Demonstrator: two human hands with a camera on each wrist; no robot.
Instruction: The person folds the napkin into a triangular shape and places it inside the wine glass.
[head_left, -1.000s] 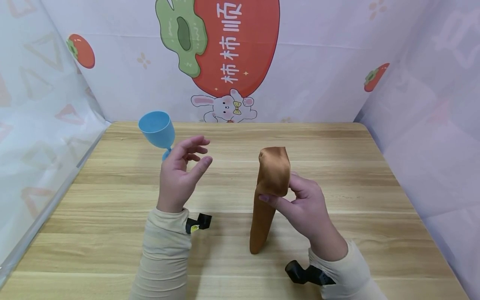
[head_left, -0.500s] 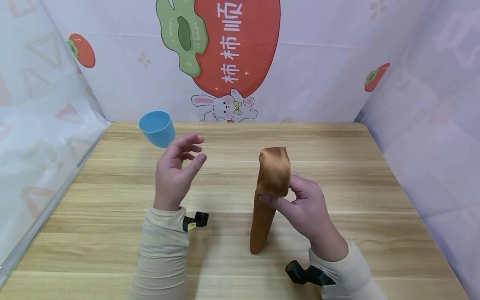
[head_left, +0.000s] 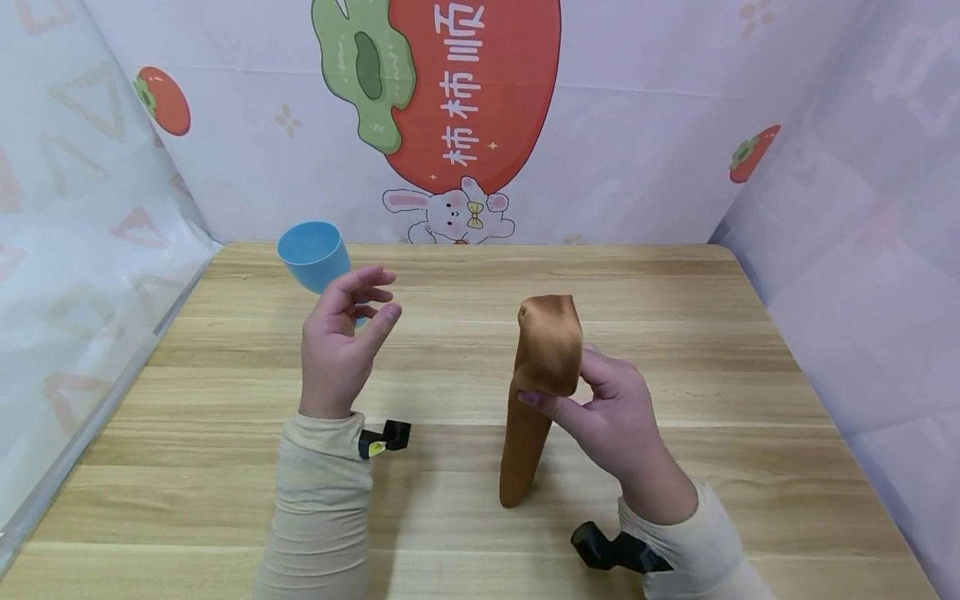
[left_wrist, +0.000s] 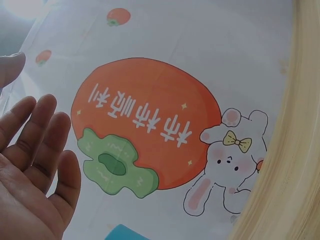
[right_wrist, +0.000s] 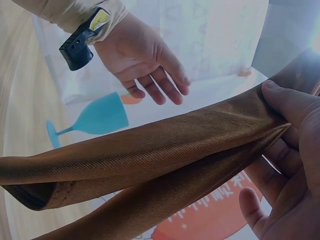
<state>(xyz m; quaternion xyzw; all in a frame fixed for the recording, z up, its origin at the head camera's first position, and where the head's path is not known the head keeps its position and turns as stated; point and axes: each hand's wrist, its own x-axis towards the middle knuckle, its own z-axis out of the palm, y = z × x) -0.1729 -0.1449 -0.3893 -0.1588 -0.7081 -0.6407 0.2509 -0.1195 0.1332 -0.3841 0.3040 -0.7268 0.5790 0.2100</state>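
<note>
In the head view a brown satin cloth [head_left: 550,346], folded into a long narrow strip, hangs upright over the table. My right hand [head_left: 618,408] pinches it at the side near the upper end, thumb in front, other fingers mostly behind. The right wrist view shows the cloth's folded layers and a stitched hem. My left hand [head_left: 337,350] is raised left of the cloth, fingers loosely bent, holding nothing. Behind it stands a light blue plastic goblet [right_wrist: 102,115], its stem mostly hidden by this hand in the head view. I cannot see the hand touching the goblet.
The wood-grain table [head_left: 675,300] reaches back to a white printed curtain [head_left: 637,125] with a big red persimmon and a rabbit. White sheeting [head_left: 885,250] hangs along both sides. A small black wrist camera [head_left: 600,546] sits on each sleeve.
My left hand has drifted left and slightly up, covering more of the goblet's stem and base. My right hand and the cloth have hardly moved.
</note>
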